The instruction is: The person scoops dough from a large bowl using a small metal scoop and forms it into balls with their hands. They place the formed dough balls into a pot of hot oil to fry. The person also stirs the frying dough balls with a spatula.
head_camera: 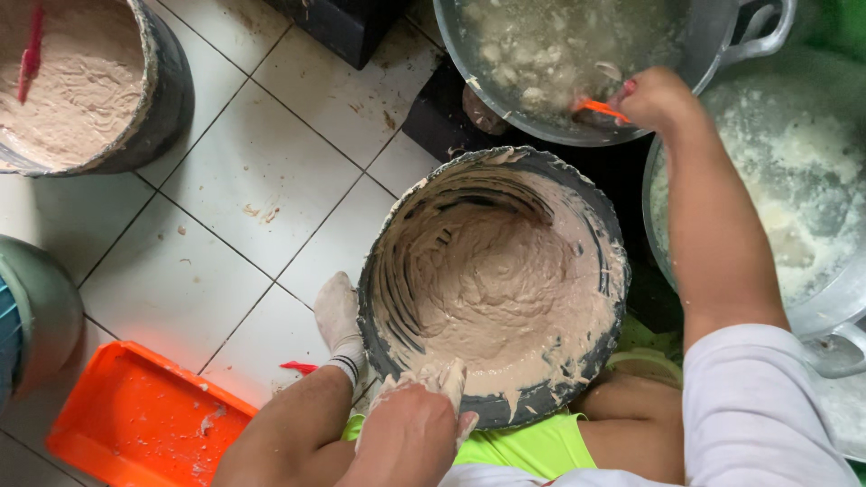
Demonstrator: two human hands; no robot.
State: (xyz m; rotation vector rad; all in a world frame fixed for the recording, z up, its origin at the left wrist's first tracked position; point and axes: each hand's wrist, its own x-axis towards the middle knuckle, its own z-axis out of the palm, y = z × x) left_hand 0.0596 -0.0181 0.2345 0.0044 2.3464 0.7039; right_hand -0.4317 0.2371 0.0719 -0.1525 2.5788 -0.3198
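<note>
At the far left a dark bucket point(167, 99) of pinkish-beige batter stands on the white tiled floor point(225, 171), a red handle point(32, 45) sticking up out of the batter; below it a rounded grey-green pot point(41, 307) shows at the frame's edge; an orange tray point(135, 424) lies on the tiles at the lower left, smeared with batter; a small red object point(298, 367) lies on the floor just beside a foot in a white sock point(341, 325). In the middle sits a dark round bowl point(383, 298) half full of the same thick batter, its inner wall streaked; the left hand point(415, 415), coated in batter, is curled over the bowl's near rim, gripping it. Behind the bowl a metal basin point(532, 126) holds a pale, lumpy, watery mix; the right hand point(657, 97) is closed around an orange-and-red tool point(603, 109) whose end dips into that basin at its right edge; the arm wears a white sleeve point(758, 406). At the far right a second large metal pot point(843, 298) with a handle holds white crumbly paste; a bright yellow-green garment point(532, 446) shows below the bowl.
</note>
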